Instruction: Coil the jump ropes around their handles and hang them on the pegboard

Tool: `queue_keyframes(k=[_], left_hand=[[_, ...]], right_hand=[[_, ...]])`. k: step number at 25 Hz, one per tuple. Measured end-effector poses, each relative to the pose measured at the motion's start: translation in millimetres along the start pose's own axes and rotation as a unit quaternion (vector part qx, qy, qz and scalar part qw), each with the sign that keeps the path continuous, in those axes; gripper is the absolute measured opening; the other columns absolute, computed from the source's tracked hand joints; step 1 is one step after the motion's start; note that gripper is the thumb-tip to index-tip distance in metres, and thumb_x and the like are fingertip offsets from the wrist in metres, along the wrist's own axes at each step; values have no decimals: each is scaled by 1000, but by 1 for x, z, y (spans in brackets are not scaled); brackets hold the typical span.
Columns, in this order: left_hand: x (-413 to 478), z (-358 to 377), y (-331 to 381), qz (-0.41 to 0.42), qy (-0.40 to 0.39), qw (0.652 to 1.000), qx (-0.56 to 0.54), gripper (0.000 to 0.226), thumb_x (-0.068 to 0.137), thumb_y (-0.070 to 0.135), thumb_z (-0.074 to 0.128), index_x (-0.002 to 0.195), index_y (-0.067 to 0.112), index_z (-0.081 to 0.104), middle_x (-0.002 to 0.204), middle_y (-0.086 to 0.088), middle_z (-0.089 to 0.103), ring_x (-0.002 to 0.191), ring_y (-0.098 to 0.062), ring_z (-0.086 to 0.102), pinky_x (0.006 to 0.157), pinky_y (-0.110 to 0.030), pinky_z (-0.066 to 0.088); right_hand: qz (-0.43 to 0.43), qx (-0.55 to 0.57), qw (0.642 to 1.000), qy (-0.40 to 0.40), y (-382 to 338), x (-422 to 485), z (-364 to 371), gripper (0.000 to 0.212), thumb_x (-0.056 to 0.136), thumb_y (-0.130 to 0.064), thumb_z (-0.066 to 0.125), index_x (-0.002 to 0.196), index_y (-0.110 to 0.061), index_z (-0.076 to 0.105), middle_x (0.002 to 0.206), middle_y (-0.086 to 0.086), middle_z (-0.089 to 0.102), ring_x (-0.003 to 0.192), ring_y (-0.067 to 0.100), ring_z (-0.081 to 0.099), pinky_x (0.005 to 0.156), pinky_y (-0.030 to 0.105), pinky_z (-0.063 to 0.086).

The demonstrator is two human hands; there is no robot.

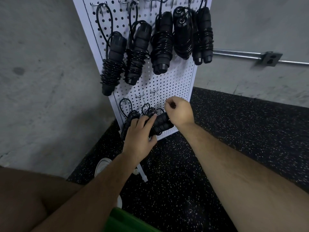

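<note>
Two bare hands meet at the lowest row of a white pegboard (160,84) that stands on the floor in a corner. Between them is a coiled jump rope (163,123), a black bundle of handles wrapped in cord, lying tilted against the bottom edge of the board. The left hand (139,133) reaches up from below, fingers laid over the bundle's left end and thumb tucked under it, holding it. The right hand (179,110) sits just above the bundle's right end, curled into a loose fist with the wrist bent down, its fingertips pinching a dark cord loop (173,106) beside the tip of a wire hook (161,97). A second bundle (132,115) hangs from a hook just left of the left hand's fingers. Five more coiled ropes (161,42) hang side by side across the top of the board. A speckled black floor (217,131) lies below.
</note>
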State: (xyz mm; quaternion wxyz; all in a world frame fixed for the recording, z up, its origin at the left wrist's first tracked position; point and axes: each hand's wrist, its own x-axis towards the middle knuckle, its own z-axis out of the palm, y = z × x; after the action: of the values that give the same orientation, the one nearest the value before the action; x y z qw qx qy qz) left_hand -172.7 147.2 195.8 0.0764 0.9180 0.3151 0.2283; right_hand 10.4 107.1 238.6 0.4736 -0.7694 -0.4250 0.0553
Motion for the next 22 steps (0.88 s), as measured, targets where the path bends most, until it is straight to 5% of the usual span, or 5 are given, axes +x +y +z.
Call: queue_keyframes(k=[10, 22], left_hand=[[4, -2, 23, 36, 65, 997, 11, 72, 83, 23, 75, 148, 16, 47, 134, -4, 53, 120, -28, 45, 96, -47, 50], [24, 20, 29, 8, 89, 995, -33, 61, 89, 30, 73, 142, 12, 50, 133, -5, 54, 118, -25, 44, 98, -46, 49]], right_hand=[[21, 105, 994, -10, 11, -38, -29, 13, 95, -25, 60, 97, -24, 73, 93, -20, 68, 91, -10, 59, 74, 1, 40], [39, 115, 993, -9, 16, -7, -28, 21, 95, -28, 63, 114, -21, 71, 108, -13, 69, 102, -2, 61, 93, 15, 47]])
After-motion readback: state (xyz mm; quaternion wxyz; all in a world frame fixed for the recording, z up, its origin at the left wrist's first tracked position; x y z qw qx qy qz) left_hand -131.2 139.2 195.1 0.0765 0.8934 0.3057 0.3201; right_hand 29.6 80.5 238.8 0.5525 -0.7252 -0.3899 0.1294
